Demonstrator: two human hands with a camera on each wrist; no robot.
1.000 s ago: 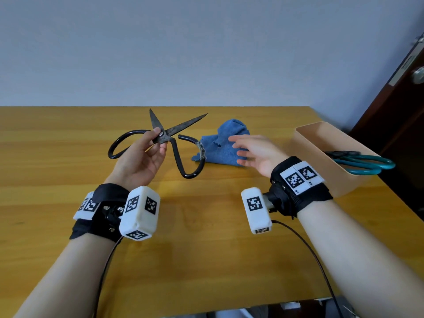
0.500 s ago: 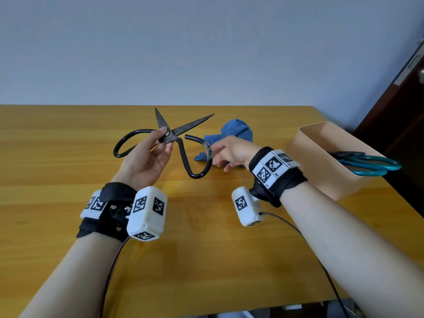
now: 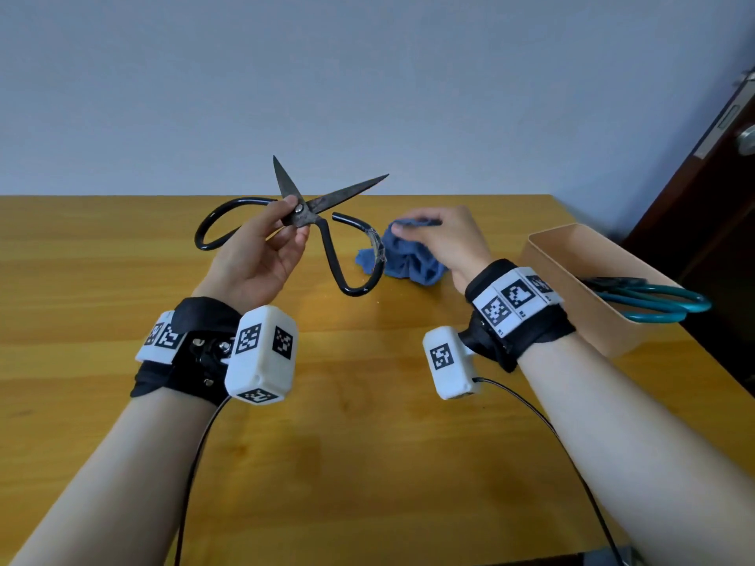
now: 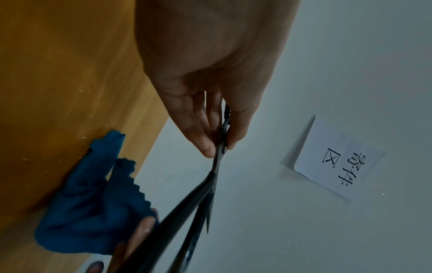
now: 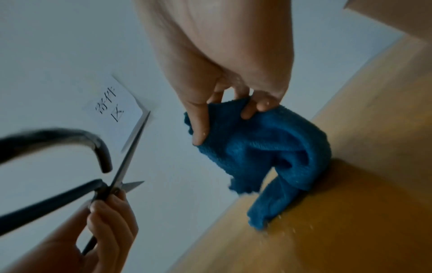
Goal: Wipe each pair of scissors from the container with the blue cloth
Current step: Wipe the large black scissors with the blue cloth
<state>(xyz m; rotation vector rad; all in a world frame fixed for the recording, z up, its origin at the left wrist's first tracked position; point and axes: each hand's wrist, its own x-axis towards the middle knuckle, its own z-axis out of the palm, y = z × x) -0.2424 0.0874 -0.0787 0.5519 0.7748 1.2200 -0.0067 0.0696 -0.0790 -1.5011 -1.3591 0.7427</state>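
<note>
My left hand (image 3: 261, 255) pinches black iron scissors (image 3: 327, 198) at the pivot and holds them above the table, blades spread and pointing up and right. The left wrist view shows thumb and fingers (image 4: 210, 144) clamped on the blades (image 4: 210, 184). My right hand (image 3: 445, 239) grips the blue cloth (image 3: 412, 263) by its top, the lower folds still touching the table; the right wrist view shows the cloth (image 5: 268, 147) bunched between thumb and fingers. Teal-handled scissors (image 3: 645, 300) stick out of the beige container (image 3: 572, 271) at the right.
The wooden table (image 3: 367, 443) runs back to a pale wall. A dark door (image 3: 719, 198) stands at the far right past the table's edge. A paper sign (image 4: 339, 158) hangs on the wall.
My right hand went from open above the cloth to gripping it and is lifting it. The black scissors rose and shifted right in my left hand.
</note>
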